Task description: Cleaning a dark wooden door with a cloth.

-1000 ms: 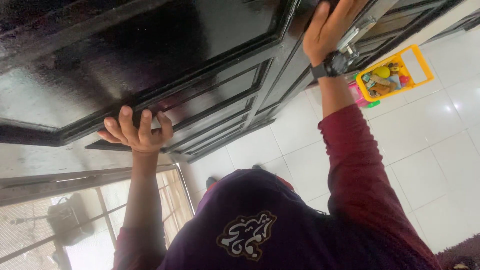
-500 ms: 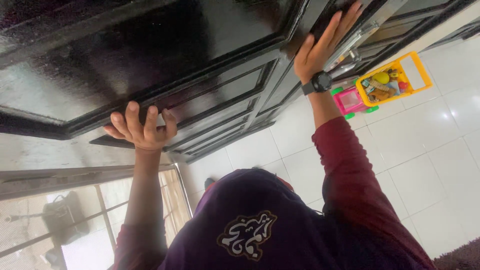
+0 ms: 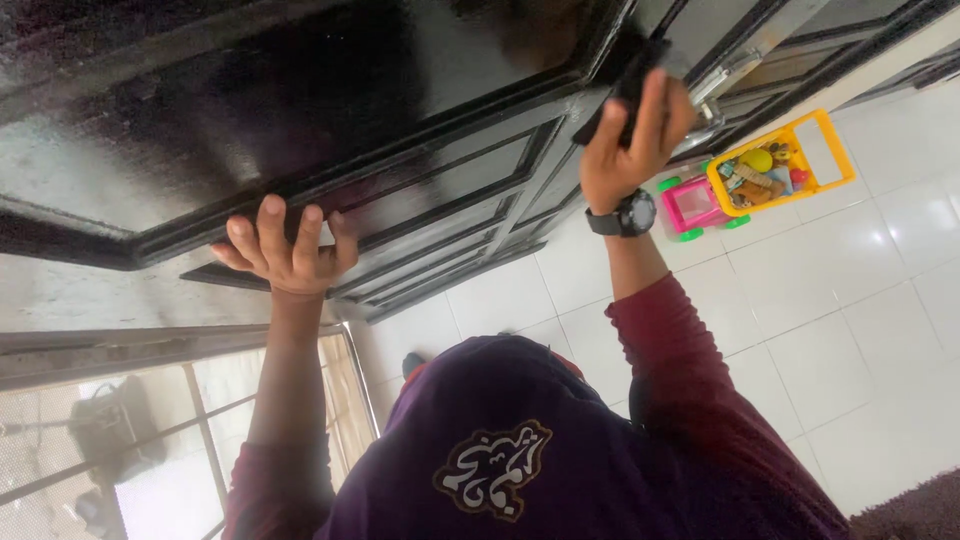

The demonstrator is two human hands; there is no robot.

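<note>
- While its fingers curl around a dark flat object, right hand presses the black panelled door.
- Left hand, fingers spread open, rests flat on the door, holding nothing.
- Toy cart stands on white tiled floor.

The person wore a dark maroon long-sleeved top, the sleeve on the right of the frame covering the arm up to just short of the wrist, while the sleeve at the lower left was pushed far back. Over the chest, low in the middle of the frame, lay a deep purple garment bearing a white curling emblem outlined in yellow. A black wristwatch with a round, chunky case sat on the right wrist, upper centre-right.
</note>
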